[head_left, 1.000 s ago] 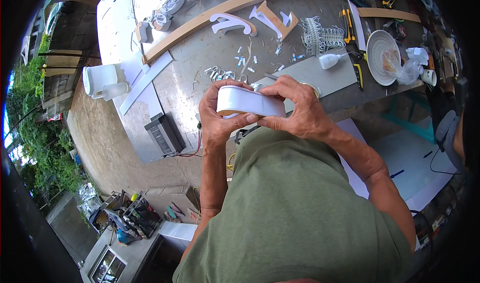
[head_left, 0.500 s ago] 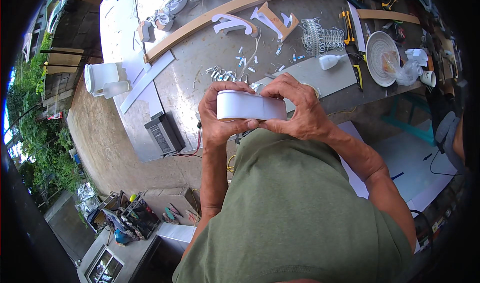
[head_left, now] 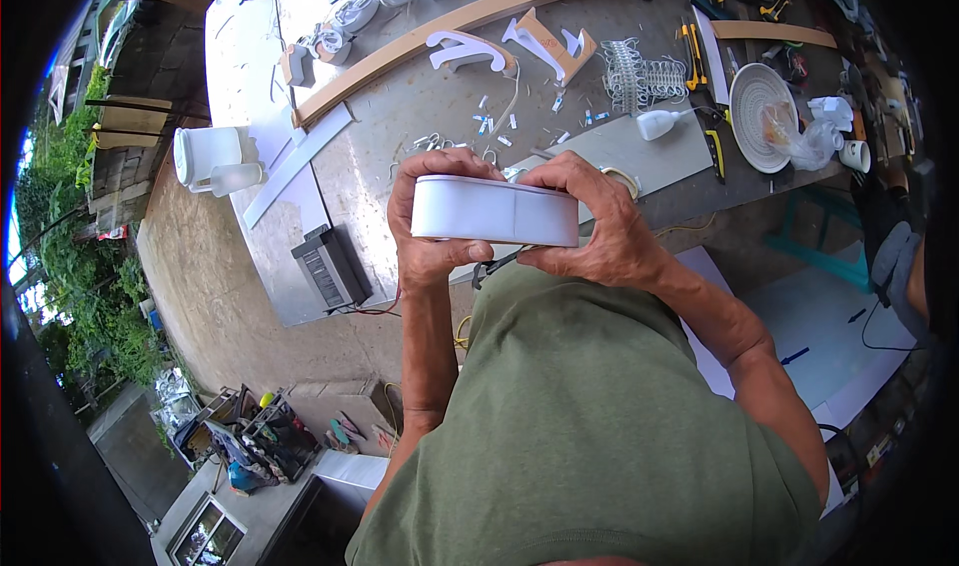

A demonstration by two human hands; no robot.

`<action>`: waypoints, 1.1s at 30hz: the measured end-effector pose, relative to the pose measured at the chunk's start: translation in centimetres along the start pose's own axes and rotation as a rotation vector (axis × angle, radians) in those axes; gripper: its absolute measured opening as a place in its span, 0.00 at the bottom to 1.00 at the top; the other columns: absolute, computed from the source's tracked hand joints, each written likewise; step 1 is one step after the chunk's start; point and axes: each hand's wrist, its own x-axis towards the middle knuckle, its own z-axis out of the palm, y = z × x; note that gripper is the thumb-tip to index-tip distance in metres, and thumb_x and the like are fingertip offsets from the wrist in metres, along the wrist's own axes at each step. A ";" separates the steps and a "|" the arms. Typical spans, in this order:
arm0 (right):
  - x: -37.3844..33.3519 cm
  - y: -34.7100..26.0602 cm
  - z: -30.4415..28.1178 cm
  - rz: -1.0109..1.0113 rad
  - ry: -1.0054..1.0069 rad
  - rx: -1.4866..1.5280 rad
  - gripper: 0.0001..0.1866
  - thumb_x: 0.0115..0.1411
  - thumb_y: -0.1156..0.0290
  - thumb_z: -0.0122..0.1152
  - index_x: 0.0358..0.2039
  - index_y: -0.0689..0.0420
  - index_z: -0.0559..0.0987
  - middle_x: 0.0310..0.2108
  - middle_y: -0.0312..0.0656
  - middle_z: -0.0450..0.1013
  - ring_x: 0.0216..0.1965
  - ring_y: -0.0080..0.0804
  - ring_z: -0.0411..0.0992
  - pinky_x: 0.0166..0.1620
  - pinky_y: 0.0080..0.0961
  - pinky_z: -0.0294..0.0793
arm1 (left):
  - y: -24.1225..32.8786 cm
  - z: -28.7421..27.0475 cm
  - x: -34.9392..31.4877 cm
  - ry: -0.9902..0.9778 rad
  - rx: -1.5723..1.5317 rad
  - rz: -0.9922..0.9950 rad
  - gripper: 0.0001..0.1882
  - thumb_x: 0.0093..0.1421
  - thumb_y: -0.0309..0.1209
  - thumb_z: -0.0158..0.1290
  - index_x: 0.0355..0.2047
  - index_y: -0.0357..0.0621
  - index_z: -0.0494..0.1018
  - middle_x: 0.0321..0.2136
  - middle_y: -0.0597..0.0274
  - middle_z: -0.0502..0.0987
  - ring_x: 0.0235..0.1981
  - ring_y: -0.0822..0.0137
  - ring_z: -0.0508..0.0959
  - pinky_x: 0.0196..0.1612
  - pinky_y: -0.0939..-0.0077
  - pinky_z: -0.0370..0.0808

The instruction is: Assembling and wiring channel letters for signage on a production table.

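Note:
Both hands hold up a white sign letter [head_left: 479, 210] over the near edge of the table. Its smooth side wall faces me, curves round at the ends and has an upright seam near the middle. My left hand [head_left: 428, 221] grips the left end, thumb below and fingers curled over the top. At the other end, my right hand [head_left: 604, 221] is closed the same way, with its thumb along the lower edge. The letter's far side is hidden. Behind it on the table lie a few small bent LED module strings [head_left: 435, 144], partly covered by my left fingers.
Curved letters [head_left: 468, 50] with tan edges lie farther back on the table [head_left: 390, 96]. A coiled module string [head_left: 639, 74], yellow cutters [head_left: 691, 54], a woven plate [head_left: 764, 116] and a white glue bottle [head_left: 659, 122] are at the right. A black power supply [head_left: 330, 268] sits at the left edge.
The white letter has turned slightly and come a little nearer, showing more of its side wall. My left hand has shifted a little left; both hands keep hold.

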 end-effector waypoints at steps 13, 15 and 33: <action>-0.9 -1.6 0.9 -0.267 0.134 -0.058 0.40 0.44 0.70 0.81 0.57 0.59 0.69 0.46 0.47 0.73 0.45 0.42 0.75 0.48 0.37 0.77 | 0.4 -0.9 0.6 -0.259 -0.116 0.155 0.43 0.32 0.28 0.79 0.51 0.41 0.71 0.49 0.47 0.72 0.51 0.50 0.77 0.52 0.49 0.79; -0.9 -1.7 0.9 -0.308 0.174 -0.110 0.40 0.44 0.71 0.81 0.56 0.60 0.70 0.46 0.47 0.74 0.45 0.43 0.75 0.48 0.38 0.77 | 0.6 -1.0 0.8 -0.265 -0.062 0.140 0.47 0.32 0.27 0.79 0.56 0.42 0.71 0.51 0.46 0.71 0.56 0.48 0.74 0.55 0.47 0.78; 0.4 -1.6 0.5 -0.091 0.093 -0.025 0.34 0.45 0.73 0.78 0.53 0.57 0.72 0.47 0.46 0.73 0.49 0.43 0.74 0.50 0.38 0.76 | 0.3 -1.4 -0.2 -0.128 0.001 0.142 0.41 0.33 0.27 0.79 0.51 0.44 0.72 0.48 0.51 0.74 0.51 0.53 0.78 0.54 0.54 0.77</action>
